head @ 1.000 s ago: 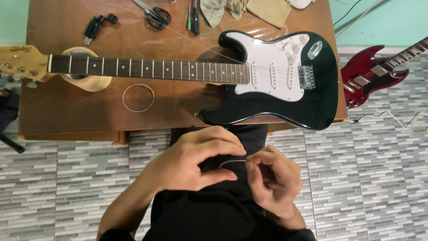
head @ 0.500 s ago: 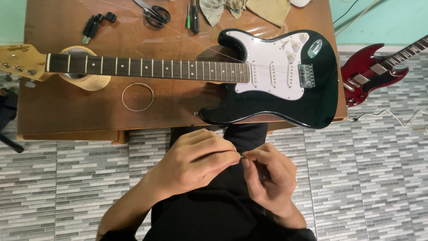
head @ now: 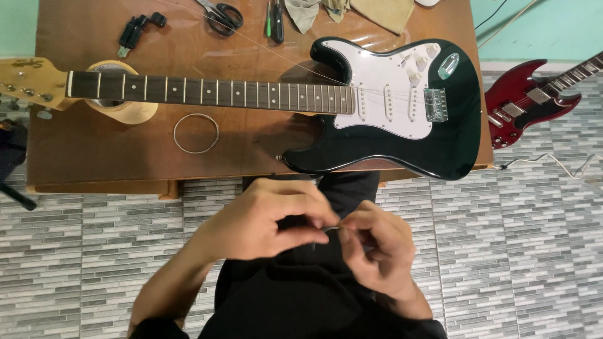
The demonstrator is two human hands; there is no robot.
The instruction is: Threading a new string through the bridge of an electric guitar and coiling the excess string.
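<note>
Change: both hands have drawn together since earlier.
Left hand (head: pixel 264 220): fingers pinched shut on thin metal guitar string (head: pixel 331 230).
Right hand (head: pixel 377 251): fingers closed on same string.
Bench (head: pixel 94 150): black electric guitar (head: pixel 389 150) lies untouched.

- thin metal guitar string (head: pixel 331 230): a short bright stretch shows, pinched between the fingertips of the left hand (head: pixel 267 220) and right hand (head: pixel 377 248), held level above the lap, just below the table edge
</note>
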